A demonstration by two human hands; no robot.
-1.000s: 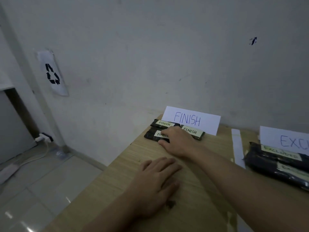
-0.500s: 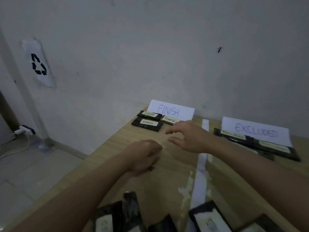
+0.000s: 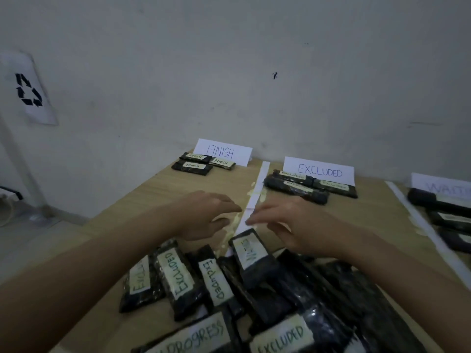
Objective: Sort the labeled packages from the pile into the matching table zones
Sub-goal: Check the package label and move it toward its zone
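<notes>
A pile of black packages (image 3: 267,296) with pale labels lies at the near edge of the wooden table (image 3: 142,197). Several read EXCLUDED; one on top reads WAITING (image 3: 248,250). My left hand (image 3: 209,215) and my right hand (image 3: 288,225) hover just beyond the pile, fingers loosely spread, holding nothing. Three FINISH packages (image 3: 201,163) lie before the FINISH sign (image 3: 221,151). EXCLUDED packages (image 3: 305,187) lie before the EXCLUDED sign (image 3: 319,170).
White tape strips (image 3: 258,184) divide the table into zones. A third sign (image 3: 441,187) with black packages (image 3: 443,212) stands at the right edge. The wall rises behind. A recycling sign (image 3: 28,90) hangs at left above the floor.
My right hand left the FINISH packages and drew back toward the pile. My left hand lifted off the table. The view swung right and down, bringing the pile into sight.
</notes>
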